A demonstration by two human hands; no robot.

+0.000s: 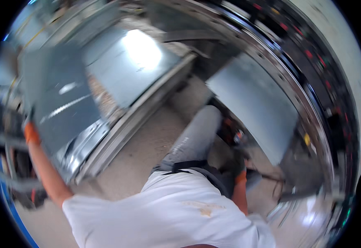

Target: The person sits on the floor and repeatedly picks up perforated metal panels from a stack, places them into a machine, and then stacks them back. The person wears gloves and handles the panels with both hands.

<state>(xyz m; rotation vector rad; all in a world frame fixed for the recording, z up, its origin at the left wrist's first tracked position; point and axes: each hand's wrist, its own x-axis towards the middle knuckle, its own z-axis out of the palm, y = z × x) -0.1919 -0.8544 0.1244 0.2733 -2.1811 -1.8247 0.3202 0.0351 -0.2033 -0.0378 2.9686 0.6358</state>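
**Left hand (29,119) at the edge of the dark grey sheet (60,101), right hand (239,168) low by your leg**

Your left arm stretches out to the far left, and the gloved hand, with its orange cuff (32,133), meets the left edge of the dark grey sheet near its lower part. Nearly all of the sheet lies to the right of that hand and beyond it. Blur covers your fingers, so I cannot tell whether they close on the metal or only rest against it.

Your right hand is well apart from that sheet, down beside your grey trousers (191,140). Its dark glove blends into the cloth and shadow; I cannot tell whether it is open, closed or holding anything.

Just right of the dark sheet, a lighter sheet (118,78) lies on the bench, with a bright glare on its upper part. A rough brown strip (101,93) shows between the two. Below it, near the bench's long front rail (133,122), sits a shiny formed metal piece (87,142).

Over on your right side, another grey sheet (255,103) slants alongside the long machine (290,82), nearer your right hand than your left.
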